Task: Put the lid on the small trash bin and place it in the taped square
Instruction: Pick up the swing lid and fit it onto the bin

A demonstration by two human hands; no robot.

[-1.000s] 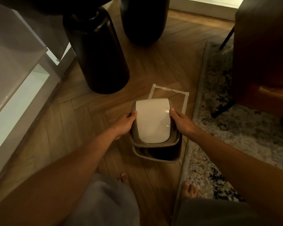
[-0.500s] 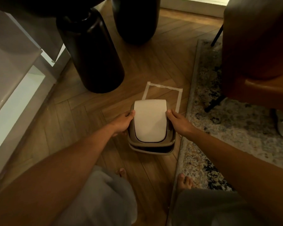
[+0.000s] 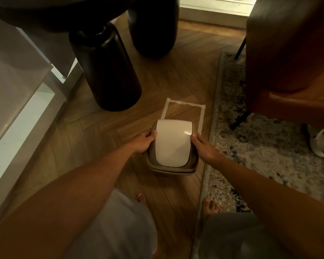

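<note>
1. Lid (image 3: 173, 144) is sitting on the small trash bin (image 3: 171, 168); seating step looks done, placing is in hand.
2. Left hand (image 3: 143, 142) and right hand (image 3: 204, 148) are clamping the bin's two sides, fingers wrapped on the rim.
3. Bin is overlapping only the near edge of the taped square (image 3: 183, 111); next move: slide it far.
4. Rug edge (image 3: 212, 128) is close on the right, dark round table leg (image 3: 105, 71) far-left; the square's floor is looking open.
</note>
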